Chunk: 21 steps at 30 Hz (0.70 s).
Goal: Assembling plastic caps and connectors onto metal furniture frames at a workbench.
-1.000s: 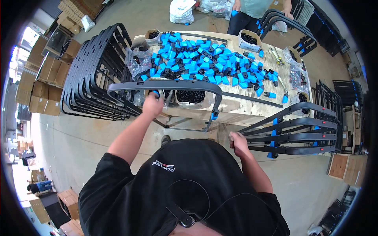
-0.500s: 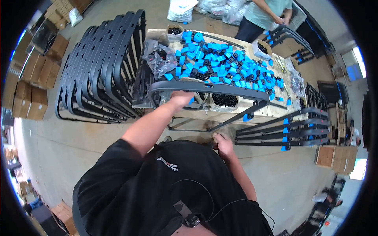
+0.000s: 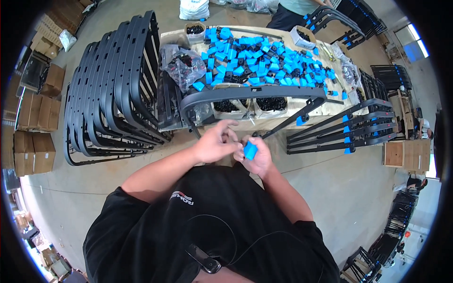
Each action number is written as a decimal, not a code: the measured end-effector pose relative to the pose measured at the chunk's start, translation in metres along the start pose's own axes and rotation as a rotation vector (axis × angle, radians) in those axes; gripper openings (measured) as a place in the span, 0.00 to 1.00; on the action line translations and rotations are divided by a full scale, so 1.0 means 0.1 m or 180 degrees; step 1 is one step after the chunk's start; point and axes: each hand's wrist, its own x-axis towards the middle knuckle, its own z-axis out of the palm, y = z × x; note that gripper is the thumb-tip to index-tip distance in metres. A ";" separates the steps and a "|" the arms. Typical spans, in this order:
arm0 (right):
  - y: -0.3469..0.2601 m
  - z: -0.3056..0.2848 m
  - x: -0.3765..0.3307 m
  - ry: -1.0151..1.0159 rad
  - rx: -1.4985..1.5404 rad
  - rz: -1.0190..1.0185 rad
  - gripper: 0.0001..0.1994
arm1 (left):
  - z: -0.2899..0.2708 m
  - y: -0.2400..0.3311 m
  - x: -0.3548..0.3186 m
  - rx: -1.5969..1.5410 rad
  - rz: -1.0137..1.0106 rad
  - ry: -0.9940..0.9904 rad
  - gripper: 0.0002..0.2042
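Both hands are close together in front of my body, below the near edge of the table. A small blue block-shaped piece (image 3: 250, 149) is held in my right hand (image 3: 261, 162), the fingers wrapped around it. My left hand (image 3: 214, 144) has its fingers apart, their tips close to the right hand; whether they touch it is hard to make out. Just beyond the hands stands a black metal frame (image 3: 255, 92) with rounded corners, its top bar crossing in front of the table. Another blue piece (image 3: 302, 120) sits on the frame's right side bar.
Many blue-and-black pieces (image 3: 257, 59) cover the wooden table (image 3: 321, 111). Boxes of small black parts (image 3: 271, 104) stand at its near edge. Black frames (image 3: 111, 89) are stacked at left, more frames (image 3: 339, 129) at right. A person (image 3: 292, 12) stands across the table.
My left hand has drawn back from beside the frame's top bar toward my body. My right hand has risen to meet it, and a blue piece now shows in it.
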 end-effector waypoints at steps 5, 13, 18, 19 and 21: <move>0.03 0.31 0.17 -0.0279 0.0393 0.0181 0.33 | -0.10 -0.03 -0.23 0.1448 0.1175 0.0686 0.20; 0.05 0.47 0.41 -0.0885 0.0199 0.0578 0.39 | -0.34 0.03 -0.34 0.2608 0.1101 0.0639 0.16; 0.16 0.33 0.58 -0.0821 0.0014 0.0930 0.32 | -0.36 -0.03 -0.43 0.2745 0.0915 0.0765 0.12; 0.17 0.35 0.59 -0.0847 -0.0013 0.1029 0.31 | -0.36 -0.06 -0.45 0.2746 0.0832 0.0859 0.11; 0.19 0.35 0.58 -0.0399 -0.0190 0.1007 0.23 | -0.44 -0.11 -0.55 0.2403 0.0531 0.0846 0.11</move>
